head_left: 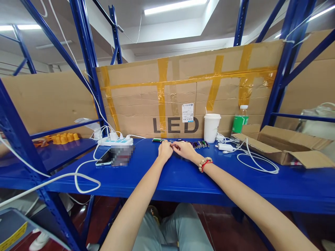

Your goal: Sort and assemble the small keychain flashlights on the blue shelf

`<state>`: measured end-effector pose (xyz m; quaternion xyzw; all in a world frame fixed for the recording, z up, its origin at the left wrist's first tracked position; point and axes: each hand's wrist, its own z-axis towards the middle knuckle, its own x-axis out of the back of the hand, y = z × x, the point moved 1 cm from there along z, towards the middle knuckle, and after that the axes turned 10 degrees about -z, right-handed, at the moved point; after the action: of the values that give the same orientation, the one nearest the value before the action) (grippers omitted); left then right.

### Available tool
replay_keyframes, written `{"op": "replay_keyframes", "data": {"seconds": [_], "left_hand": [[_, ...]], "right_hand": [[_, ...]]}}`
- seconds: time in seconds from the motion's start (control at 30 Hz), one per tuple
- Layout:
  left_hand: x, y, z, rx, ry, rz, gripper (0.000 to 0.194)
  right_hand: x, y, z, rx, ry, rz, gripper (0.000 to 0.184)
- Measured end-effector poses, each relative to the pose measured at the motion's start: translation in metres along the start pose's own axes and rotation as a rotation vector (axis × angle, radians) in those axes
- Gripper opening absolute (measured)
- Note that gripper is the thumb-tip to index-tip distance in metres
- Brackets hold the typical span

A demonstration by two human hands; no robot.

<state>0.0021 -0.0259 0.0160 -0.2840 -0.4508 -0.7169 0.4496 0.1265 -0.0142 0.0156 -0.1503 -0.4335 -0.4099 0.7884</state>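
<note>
Both hands meet at the far part of the blue table (146, 174), close to the cardboard wall. My left hand (165, 149) has its fingers curled, touching or nearly touching the other hand. My right hand (185, 150), with a bead bracelet and red cord at the wrist, is closed with its fingertips bent inward. A small dark reddish thing shows at those fingertips, too small to name. Just beyond the right hand lies a row of several small slim items (202, 144), dark and shiny. A slim greenish item (157, 140) lies beyond the left hand.
A white cup with a straw (211, 128), a green-labelled bottle (240, 122), white cables (258, 164) and an open cardboard box (285, 143) stand right. Left are a power strip (116, 141), a phone (104, 158) and a blurred patch. Blue posts (87, 52) frame the table.
</note>
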Motion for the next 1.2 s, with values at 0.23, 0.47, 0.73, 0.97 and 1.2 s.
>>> {"op": "replay_keyframes", "data": {"seconds": [0.23, 0.47, 0.73, 0.97, 1.2], "left_hand": [[0.002, -0.004, -0.001, 0.109, 0.05, -0.011, 0.027], [-0.003, -0.011, 0.001, 0.167, 0.041, -0.01, 0.026], [-0.012, -0.021, 0.003, 0.18, -0.141, 0.075, 0.038], [-0.016, -0.025, 0.007, 0.172, -0.172, 0.094, 0.041], [-0.02, -0.029, 0.012, 0.175, -0.18, 0.089, 0.045]], "right_hand": [[0.001, 0.002, -0.001, -0.015, -0.027, -0.021, 0.02], [-0.003, 0.005, 0.0, -0.024, -0.035, -0.012, 0.021], [-0.004, 0.006, 0.0, -0.019, -0.032, -0.002, 0.019], [-0.002, 0.005, 0.0, -0.013, -0.062, -0.012, 0.022], [-0.002, 0.008, -0.001, -0.023, -0.06, -0.001, 0.021]]}}
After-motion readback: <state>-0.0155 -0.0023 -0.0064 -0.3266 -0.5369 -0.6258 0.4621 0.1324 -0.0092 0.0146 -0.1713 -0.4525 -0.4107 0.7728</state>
